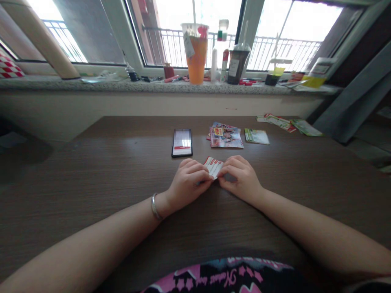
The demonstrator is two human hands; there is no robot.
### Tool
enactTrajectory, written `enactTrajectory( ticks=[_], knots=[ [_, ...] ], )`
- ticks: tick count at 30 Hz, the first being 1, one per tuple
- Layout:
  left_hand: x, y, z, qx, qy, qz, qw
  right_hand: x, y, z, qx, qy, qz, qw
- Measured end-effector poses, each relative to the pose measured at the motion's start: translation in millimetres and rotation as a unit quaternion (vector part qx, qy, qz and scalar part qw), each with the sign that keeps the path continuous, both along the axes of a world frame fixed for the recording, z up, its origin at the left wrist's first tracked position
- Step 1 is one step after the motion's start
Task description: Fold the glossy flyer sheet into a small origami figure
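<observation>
Between my hands is a small white paper card (213,166) with red print, tilted above the dark wooden table (137,162). My left hand (190,181) pinches its near left edge between thumb and fingers; a silver bangle circles that wrist. At the near right corner, the thumb and forefinger of my right hand (240,177) close on the same card. Just beyond my left hand lies a phone (182,143) with a lit screen. Colourful printed booklets or packets (226,137) lie past the card, beside a green and white stack of cards (257,136).
More printed leaflets (282,123) are spread at the table's far right. On the stone windowsill (137,86) stand a tall cup of orange drink (196,57), a dark drink cup (238,63), markers and bottles. A grey curtain (354,93) hangs at the right.
</observation>
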State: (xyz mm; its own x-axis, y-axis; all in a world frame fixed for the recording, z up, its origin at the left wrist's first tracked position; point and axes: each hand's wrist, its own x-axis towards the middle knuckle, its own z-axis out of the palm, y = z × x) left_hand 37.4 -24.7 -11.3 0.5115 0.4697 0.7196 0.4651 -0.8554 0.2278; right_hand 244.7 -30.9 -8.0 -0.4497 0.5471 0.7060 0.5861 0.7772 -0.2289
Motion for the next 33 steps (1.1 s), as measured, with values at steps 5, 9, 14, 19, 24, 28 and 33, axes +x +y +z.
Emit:
enactTrajectory(
  ticks=[5, 9, 14, 19, 24, 28, 33],
  knots=[
    [-2, -1, -0.7, -0.003, 0.001, 0.012, 1.0, 4, 6, -3.6, 0.001, -0.004, -0.011, 1.0],
    [-3, 0, -1.8, 0.004, -0.004, 0.005, 1.0, 7, 10, -5.6, 0.009, -0.011, -0.014, 1.0],
    [-4, 1, -1.4, 0.014, 0.0, -0.002, 1.0, 7, 9, -6.6, 0.014, -0.025, -0.017, 0.999],
    [-10, 3, -3.7, 0.01, 0.027, 0.005, 1.0, 12, 10, -9.7, 0.028, -0.045, -0.02, 0.998],
    [-17, 14, -11.9, -0.053, 0.011, 0.015, 0.998, 18, 12, -12.5, 0.029, -0.047, -0.029, 0.998],
    [-21, 21, -15.1, -0.13, -0.024, 0.035, 0.991, 20, 12, -12.9, 0.029, -0.048, -0.024, 0.998],
    [-21, 21, -14.8, -0.195, -0.033, 0.058, 0.979, 22, 13, -13.8, 0.024, -0.07, -0.027, 0.997]
  ],
)
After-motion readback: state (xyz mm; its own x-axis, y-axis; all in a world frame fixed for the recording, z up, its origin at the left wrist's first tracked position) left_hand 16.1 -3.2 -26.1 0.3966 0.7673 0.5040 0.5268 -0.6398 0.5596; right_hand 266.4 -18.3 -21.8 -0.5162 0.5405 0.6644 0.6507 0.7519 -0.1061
